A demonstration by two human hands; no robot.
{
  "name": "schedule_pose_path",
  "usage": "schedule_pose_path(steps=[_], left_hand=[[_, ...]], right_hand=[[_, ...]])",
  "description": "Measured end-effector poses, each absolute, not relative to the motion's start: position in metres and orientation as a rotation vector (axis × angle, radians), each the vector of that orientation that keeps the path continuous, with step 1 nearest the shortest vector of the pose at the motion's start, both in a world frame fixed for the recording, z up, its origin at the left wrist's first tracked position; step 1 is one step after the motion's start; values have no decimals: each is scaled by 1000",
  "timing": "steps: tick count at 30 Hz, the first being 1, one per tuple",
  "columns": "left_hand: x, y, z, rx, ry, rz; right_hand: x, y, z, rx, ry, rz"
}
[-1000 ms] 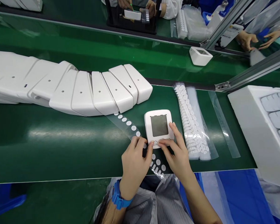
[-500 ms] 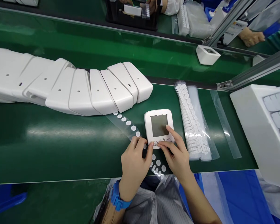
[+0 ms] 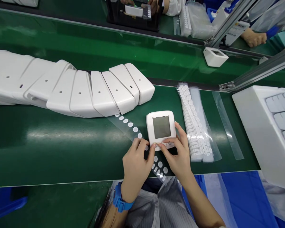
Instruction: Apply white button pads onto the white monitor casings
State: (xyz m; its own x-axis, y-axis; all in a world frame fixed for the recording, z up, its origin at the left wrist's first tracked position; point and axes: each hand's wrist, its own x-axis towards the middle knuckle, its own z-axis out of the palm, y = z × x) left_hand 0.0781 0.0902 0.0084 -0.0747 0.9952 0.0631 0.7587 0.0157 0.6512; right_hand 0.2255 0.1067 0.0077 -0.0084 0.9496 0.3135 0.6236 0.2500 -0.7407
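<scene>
R hand point(image 3: 178, 156) slid off screen to device point(image 3: 161, 128) edge; both grips pinch its near end, long axis pointing away.

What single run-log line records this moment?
left hand: touching white square plastic display unit | right hand: pressing its lower edge | clear dotted film strip: underneath

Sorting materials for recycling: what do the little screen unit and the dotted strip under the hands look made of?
Screen unit: apparently hard white plastic, smooth and slightly glossy, with a grey display window. Dotted strip: probably thin clear plastic film, since the green surface shows through, carrying white round stickers.
</scene>
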Motion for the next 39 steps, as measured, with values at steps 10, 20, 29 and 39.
schedule_pose_path(steps=[10,20,29,39], left_hand=[[34,71,18,1497,1398,647],[28,59,5,1061,1123,830],[36,56,8,845,1121,969],[43,48,9,852,1206,1000]], right_hand=[[234,90,6,-1391,-1625,536],[210,70,12,-1025,-1973,591],[214,62,10,-994,-2010,539],[208,55,4,-1056,-1887,602]])
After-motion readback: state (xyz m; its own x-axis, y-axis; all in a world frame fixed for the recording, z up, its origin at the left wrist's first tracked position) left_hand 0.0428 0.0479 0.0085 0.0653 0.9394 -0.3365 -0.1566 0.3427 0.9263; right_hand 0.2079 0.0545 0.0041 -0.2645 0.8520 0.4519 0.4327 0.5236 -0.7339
